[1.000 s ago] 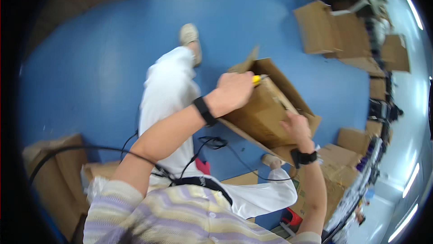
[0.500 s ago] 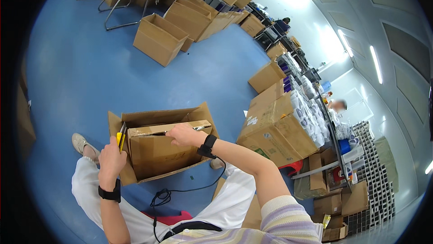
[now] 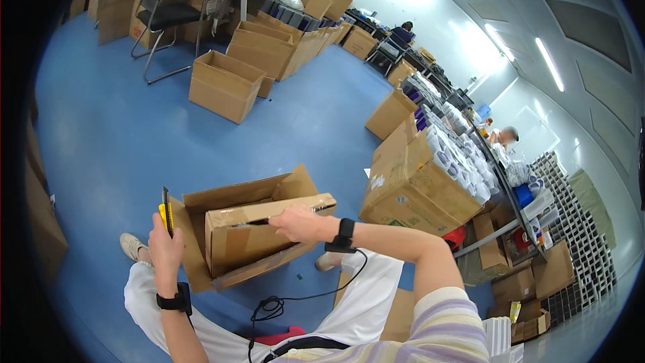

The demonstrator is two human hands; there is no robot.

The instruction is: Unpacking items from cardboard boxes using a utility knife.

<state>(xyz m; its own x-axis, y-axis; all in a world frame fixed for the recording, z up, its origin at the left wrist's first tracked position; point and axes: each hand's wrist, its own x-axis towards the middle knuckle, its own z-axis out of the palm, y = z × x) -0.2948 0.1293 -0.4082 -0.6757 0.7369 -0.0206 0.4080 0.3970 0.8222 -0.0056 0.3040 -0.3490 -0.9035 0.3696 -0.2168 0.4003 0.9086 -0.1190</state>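
Observation:
My left hand (image 3: 165,250) is closed around a yellow utility knife (image 3: 165,214), its blade pointing up and away, beside the left flap of an open brown carton (image 3: 192,245). Inside that carton stands a flatter cardboard box (image 3: 234,247), partly raised above the rim and leaning. Clear tape runs along its top, where a dark slit shows. My right hand (image 3: 301,224) grips this inner box at the slit, fingertips tucked into the gap. Whatever lies inside the inner box is hidden.
A large carton (image 3: 410,195) piled with white-wrapped items stands to the right, by a long table. Empty-looking open cartons (image 3: 225,87) and a black chair (image 3: 168,17) are farther off on the blue floor. A black cable (image 3: 309,298) hangs from my right wrist.
My right hand has pulled the inner box up and to the right within the carton. The knife in my left hand has turned more upright. The whole view has shifted.

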